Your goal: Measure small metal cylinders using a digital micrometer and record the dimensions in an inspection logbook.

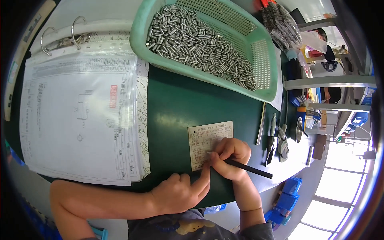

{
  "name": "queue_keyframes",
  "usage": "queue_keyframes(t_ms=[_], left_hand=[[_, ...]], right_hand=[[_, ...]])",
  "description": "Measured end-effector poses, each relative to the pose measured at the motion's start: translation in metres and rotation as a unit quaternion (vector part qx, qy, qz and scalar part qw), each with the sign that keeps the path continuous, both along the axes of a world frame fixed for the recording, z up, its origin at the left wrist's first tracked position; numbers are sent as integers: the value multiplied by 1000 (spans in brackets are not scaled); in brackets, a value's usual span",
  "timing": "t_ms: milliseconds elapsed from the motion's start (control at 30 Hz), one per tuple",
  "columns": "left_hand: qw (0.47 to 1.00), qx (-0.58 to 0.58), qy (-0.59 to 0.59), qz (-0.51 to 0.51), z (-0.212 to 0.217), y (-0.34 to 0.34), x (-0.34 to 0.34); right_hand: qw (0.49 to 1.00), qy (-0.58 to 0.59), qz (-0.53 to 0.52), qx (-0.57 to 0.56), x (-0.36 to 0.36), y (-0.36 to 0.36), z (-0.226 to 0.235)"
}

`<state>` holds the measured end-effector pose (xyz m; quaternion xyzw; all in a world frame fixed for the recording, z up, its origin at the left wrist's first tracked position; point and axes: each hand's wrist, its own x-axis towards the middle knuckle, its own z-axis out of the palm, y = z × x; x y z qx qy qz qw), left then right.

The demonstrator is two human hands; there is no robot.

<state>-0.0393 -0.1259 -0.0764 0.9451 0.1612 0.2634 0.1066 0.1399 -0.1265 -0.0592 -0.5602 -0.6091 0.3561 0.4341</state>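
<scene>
On the green work surface lies a small cream card (199, 142) with printed lines and handwriting. My right hand (233, 155) is closed round a black pen (252, 169); its tip end is over the card and its dark barrel slants down to the right. My left hand (182, 193) rests at the card's lower edge, index finger stretched out toward the pen tip and other fingers partly curled. Nothing shows in its grasp. The card's lower right part is hidden under my right hand.
A green perforated basket (208, 76) full of small metal pins (192, 36) stands at the back. On the left lies an open ring binder with printed drawing sheets (80, 120). To the right are a steel ruler (261, 124), a micrometer-like tool (273, 130) and grey gloves (283, 146).
</scene>
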Motion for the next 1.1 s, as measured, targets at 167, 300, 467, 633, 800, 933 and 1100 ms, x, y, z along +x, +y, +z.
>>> queue_keyframes(t_ms=[167,300,467,633,800,933,1100], left_hand=[[1000,9,2,3,-1,0,2],[1000,6,12,0,1,0,2],[1000,1,14,0,-1,1,2],[1000,12,9,2,-1,1,1],[1000,4,27,-14,2,4,2],[952,-279,-85,-87,7,10,-6],[754,-615,-228,-22,-3,12,-10]], right_hand=[[1000,-1,-5,0,1,0,-2],[1000,-11,-2,2,0,1,1],[1000,-13,22,-9,3,2,3],[1000,-25,18,-7,2,1,4],[999,36,10,-7,6,-2,1],[977,208,21,30,7,-9,7],[976,194,98,1,-4,-27,20]])
